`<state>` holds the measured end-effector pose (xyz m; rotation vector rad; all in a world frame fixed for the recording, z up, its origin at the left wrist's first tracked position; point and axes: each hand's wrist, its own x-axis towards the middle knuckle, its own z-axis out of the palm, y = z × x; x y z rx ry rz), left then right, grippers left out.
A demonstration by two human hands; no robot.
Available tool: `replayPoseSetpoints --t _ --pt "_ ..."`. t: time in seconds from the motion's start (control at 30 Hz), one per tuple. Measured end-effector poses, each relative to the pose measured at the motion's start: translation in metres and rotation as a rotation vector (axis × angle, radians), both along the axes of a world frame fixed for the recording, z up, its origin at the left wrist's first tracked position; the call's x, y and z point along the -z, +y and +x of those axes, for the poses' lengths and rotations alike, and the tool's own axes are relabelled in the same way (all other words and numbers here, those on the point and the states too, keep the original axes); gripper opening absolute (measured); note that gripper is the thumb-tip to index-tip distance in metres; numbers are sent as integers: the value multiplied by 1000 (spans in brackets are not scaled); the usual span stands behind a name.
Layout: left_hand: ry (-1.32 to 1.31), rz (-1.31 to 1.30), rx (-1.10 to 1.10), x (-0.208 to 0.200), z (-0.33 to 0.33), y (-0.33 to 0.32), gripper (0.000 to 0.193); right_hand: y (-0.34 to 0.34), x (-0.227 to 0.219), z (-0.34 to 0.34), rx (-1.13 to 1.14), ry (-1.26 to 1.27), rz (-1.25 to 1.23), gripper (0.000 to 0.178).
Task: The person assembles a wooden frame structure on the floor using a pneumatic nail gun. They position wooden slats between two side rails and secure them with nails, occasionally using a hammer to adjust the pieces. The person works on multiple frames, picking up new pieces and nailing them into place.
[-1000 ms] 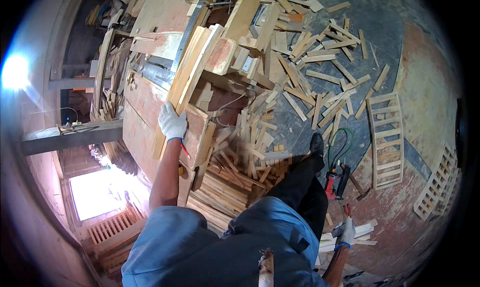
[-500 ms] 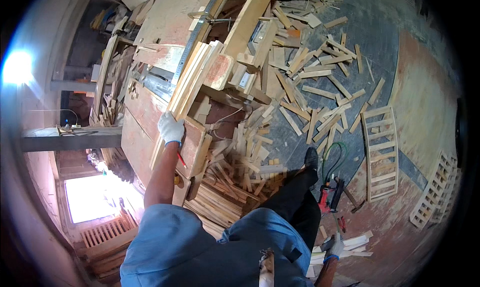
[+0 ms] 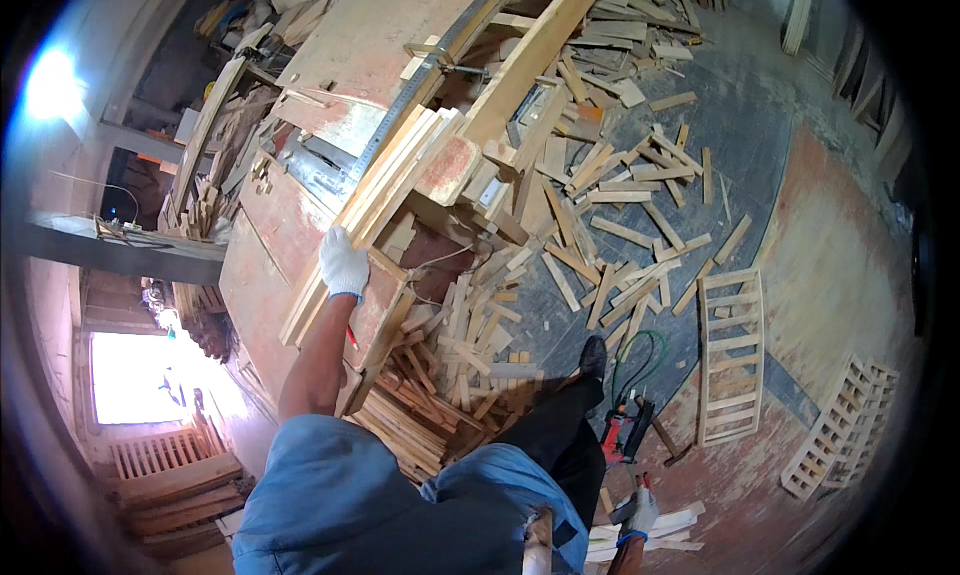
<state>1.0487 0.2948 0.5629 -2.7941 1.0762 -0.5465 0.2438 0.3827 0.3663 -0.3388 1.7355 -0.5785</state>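
Note:
My left hand [image 3: 343, 265], in a white knitted glove, lies over a bundle of long pale wooden strips [image 3: 397, 167] on the work table, its fingers closed about them. A slim red stick like a pencil [image 3: 351, 337] is just below that wrist. At the lower right, my gloved right hand [image 3: 640, 516] is low over a small pile of pale wood pieces [image 3: 678, 524]. A dark object [image 3: 621, 511] shows along its left side, and red-handled pliers [image 3: 644, 481] are right by its fingertips. The fingers look closed, but what they hold is too small to make out.
A red and black nail gun [image 3: 613, 438] with a green hose [image 3: 655, 353] lies beside a hammer [image 3: 679, 456]. Slatted wooden frames [image 3: 731, 360] rest on the floor at right. Scattered offcuts [image 3: 622, 231] cover the floor past the table. A metal clamp [image 3: 440, 59] grips the fence.
The view has shifted, so the table, frames and tools sit lower in the picture. My left hand stays on the strips. The pliers are now closer to my right hand's fingertips.

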Motion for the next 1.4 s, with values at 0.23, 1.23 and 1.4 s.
replayPoseSetpoints --t 0.23,1.23,1.4 --pt "58 74 -147 -24 -23 -20 57 8 8 -10 33 -68 53 28" --pt "1472 149 136 -36 -208 -39 53 -1 -51 16 -339 92 7 29" --pt "2202 -89 -350 -17 -250 -32 55 27 -33 15 -197 102 -127 26"
